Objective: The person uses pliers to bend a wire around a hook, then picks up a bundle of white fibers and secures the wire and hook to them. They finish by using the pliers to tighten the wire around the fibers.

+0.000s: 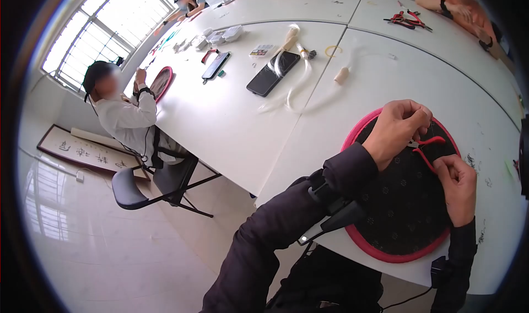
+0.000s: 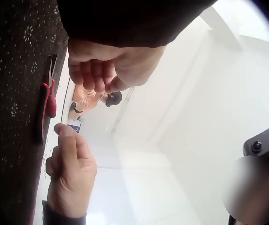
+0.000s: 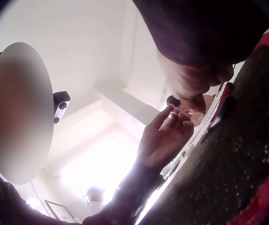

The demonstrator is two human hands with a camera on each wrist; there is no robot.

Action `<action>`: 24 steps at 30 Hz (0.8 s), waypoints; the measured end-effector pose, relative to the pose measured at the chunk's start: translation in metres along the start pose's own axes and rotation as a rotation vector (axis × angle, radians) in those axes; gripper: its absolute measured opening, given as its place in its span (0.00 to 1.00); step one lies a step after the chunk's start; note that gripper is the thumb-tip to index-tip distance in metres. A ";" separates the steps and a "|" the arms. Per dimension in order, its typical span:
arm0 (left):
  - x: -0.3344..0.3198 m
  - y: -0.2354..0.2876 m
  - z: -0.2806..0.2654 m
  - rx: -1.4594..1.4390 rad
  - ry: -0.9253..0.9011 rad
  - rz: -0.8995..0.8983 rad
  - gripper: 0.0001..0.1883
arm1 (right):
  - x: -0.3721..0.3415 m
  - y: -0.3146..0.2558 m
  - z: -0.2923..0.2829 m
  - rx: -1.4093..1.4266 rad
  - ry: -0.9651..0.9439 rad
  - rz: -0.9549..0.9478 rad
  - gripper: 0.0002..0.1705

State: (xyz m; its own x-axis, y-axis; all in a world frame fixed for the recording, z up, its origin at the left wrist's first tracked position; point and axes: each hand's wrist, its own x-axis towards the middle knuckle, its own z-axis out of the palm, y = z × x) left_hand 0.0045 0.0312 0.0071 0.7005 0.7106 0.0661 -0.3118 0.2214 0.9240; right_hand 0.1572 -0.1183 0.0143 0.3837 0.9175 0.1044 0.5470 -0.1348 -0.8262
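In the head view my left hand (image 1: 398,130) is over the far part of a round black floral mat (image 1: 397,214) with a pink-red rim. My right hand (image 1: 457,187) is at the mat's right side. Both hands have thumb and forefinger brought together in a pinch. A very thin strand seems to run between them in the left wrist view, where the right hand (image 2: 71,171) is below the left hand (image 2: 113,65); its ends are hidden by fingers. Red-handled pliers (image 1: 430,142) lie on the mat between the hands, touched by neither in the left wrist view.
Farther left on the white table are a black phone (image 1: 273,73), hanks of clear cord (image 1: 300,84), a beige cylinder (image 1: 341,75) and plastic boxes (image 1: 226,35). More pliers (image 1: 408,20) lie at the back. Other people sit around the table.
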 end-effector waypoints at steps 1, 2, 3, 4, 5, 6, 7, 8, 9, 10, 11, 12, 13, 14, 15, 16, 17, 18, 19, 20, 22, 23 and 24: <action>-0.002 0.001 -0.001 -0.022 -0.001 0.015 0.10 | 0.000 0.000 -0.001 0.021 -0.003 -0.003 0.09; -0.003 0.001 -0.001 -0.043 -0.002 0.030 0.10 | 0.001 0.001 -0.003 0.043 -0.004 -0.007 0.09; -0.004 0.001 0.000 -0.119 0.006 0.027 0.09 | 0.002 0.002 -0.006 0.064 -0.006 -0.011 0.09; -0.006 0.002 0.000 -0.191 0.018 0.024 0.09 | 0.003 0.007 -0.009 0.090 0.013 -0.021 0.09; -0.007 0.004 -0.003 -0.257 0.035 0.024 0.08 | 0.006 0.013 -0.011 0.121 0.029 -0.035 0.10; -0.008 0.005 -0.007 -0.300 0.021 0.019 0.08 | 0.009 0.020 -0.013 0.155 0.045 -0.048 0.10; -0.008 0.004 -0.012 -0.345 0.006 0.014 0.08 | 0.013 0.027 -0.014 0.170 0.081 -0.081 0.11; -0.008 0.004 -0.015 -0.396 -0.010 0.008 0.07 | 0.015 0.033 -0.020 0.155 0.090 -0.026 0.11; -0.008 0.005 -0.017 -0.371 0.010 0.016 0.07 | 0.016 0.035 -0.026 0.135 0.100 0.030 0.12; -0.008 0.005 -0.018 -0.350 0.028 0.023 0.07 | 0.017 0.035 -0.026 0.172 0.100 0.056 0.12; -0.007 0.004 -0.018 -0.335 0.039 0.025 0.07 | 0.017 0.034 -0.029 0.203 0.105 0.089 0.12; -0.007 0.004 -0.018 -0.310 0.080 0.035 0.07 | 0.015 0.033 -0.033 0.228 0.118 0.125 0.13; -0.008 0.004 -0.020 -0.293 0.111 0.038 0.07 | 0.013 0.031 -0.036 0.246 0.130 0.138 0.13; -0.008 0.002 -0.021 -0.280 0.135 0.042 0.07 | 0.013 0.030 -0.036 0.257 0.150 0.150 0.13; -0.006 0.001 -0.023 -0.269 0.166 0.062 0.08 | 0.014 0.029 -0.037 0.267 0.171 0.159 0.13; -0.006 0.001 -0.025 -0.232 0.186 0.089 0.08 | 0.013 0.028 -0.040 0.303 0.173 0.172 0.12; -0.006 0.003 -0.027 -0.171 0.207 0.108 0.09 | 0.012 0.028 -0.043 0.341 0.174 0.183 0.12; -0.006 0.006 -0.027 -0.120 0.252 0.097 0.09 | 0.011 0.025 -0.042 0.363 0.188 0.168 0.12; -0.005 0.008 -0.030 -0.025 0.272 0.081 0.10 | 0.010 0.017 -0.041 0.327 0.203 0.149 0.12; -0.001 0.002 -0.029 0.167 0.378 0.217 0.12 | 0.010 0.015 -0.038 0.301 0.209 0.094 0.11; -0.002 0.004 -0.018 0.502 0.392 0.443 0.13 | 0.008 0.012 -0.030 0.245 0.187 0.006 0.10; -0.005 0.005 -0.012 0.636 0.297 0.531 0.13 | 0.006 0.011 -0.026 0.210 0.162 -0.026 0.09; -0.010 0.011 -0.001 0.768 0.197 0.619 0.13 | 0.005 0.009 -0.023 0.174 0.138 -0.059 0.08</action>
State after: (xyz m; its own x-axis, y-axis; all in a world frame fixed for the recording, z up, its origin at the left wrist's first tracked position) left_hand -0.0065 0.0277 0.0158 0.4148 0.6681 0.6178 -0.0381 -0.6656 0.7454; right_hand 0.1810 -0.1238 0.0195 0.4596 0.8605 0.2198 0.4393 -0.0052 -0.8983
